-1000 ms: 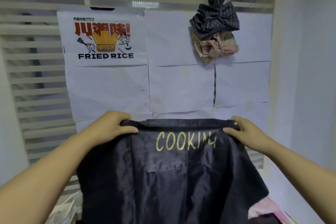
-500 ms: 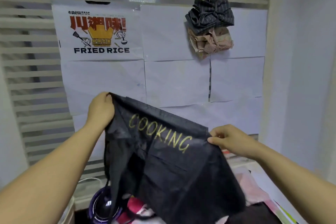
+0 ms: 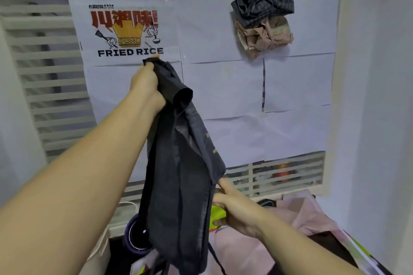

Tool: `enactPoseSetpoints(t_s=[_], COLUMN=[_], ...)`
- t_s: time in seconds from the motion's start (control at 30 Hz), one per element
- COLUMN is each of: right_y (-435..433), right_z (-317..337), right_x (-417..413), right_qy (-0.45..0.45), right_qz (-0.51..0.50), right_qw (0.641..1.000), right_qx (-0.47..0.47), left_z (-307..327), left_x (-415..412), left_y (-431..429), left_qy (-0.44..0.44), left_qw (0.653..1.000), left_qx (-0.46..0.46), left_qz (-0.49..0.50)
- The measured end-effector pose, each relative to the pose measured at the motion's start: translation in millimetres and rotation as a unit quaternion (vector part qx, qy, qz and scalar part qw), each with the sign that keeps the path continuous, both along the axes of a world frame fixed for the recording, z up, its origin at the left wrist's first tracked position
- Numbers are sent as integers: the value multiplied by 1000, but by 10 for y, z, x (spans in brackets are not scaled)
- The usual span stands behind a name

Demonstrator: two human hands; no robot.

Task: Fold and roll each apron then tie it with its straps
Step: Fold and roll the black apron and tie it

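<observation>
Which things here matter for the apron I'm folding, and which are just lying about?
Job: black apron, left hand gripping its top, right hand pinching its lower edge, striped tied bundle and tan tied bundle on the wall.
Lying about: fried rice poster, purple round thing, pink cloth.

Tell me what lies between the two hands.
In the head view, only the black apron spans that stretch: the left hand grips its top and the right hand pinches its lower edge.

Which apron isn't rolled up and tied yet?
The black apron, hanging loose from the left hand. The striped apron and the tan apron hang above, already bundled and tied.
</observation>
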State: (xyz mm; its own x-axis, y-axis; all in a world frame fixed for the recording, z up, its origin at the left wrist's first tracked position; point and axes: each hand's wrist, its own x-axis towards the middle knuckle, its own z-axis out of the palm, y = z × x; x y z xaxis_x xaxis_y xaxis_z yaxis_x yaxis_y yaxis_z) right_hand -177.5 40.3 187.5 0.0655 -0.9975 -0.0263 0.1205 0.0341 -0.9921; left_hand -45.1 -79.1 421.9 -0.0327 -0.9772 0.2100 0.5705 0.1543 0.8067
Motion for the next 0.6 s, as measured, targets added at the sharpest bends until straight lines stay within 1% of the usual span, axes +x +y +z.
enactPoseSetpoints(t_s=[0.07,0.17,0.2,0.27,0.3,0.37,0.47,0.53,0.6], right_y=[0,45,56,64,68,45,66,109,141], right_z=[-62,-59,-45,-57,-46,-43,19,139,257], right_x=[63,147,158,184,198,166,58,-104,-366], right_qy=[-70,-173,-209,-262,-269,-254,-202,-154,-149], right_qz=[8,22,47,88,94,88,88,71,48], right_qw=[997,977,969,956,956,962,974,984,987], right_qx=[44,118,125,94,73,54,59,52,20], left_z=[-20,-65,-69,-97,-109,-130,-184,-256,-362], left_x=[30,109,134,178,192,210,250,326,440], left_y=[28,-17,-45,-87,-102,-117,-126,-172,-251], left_qy=[36,60,60,66,70,76,79,65,36], left_qw=[999,997,997,996,996,996,997,998,998], left_qx=[-7,-1,5,13,11,10,13,13,16], left_qz=[-27,-50,-54,-62,-59,-43,-17,10,47])
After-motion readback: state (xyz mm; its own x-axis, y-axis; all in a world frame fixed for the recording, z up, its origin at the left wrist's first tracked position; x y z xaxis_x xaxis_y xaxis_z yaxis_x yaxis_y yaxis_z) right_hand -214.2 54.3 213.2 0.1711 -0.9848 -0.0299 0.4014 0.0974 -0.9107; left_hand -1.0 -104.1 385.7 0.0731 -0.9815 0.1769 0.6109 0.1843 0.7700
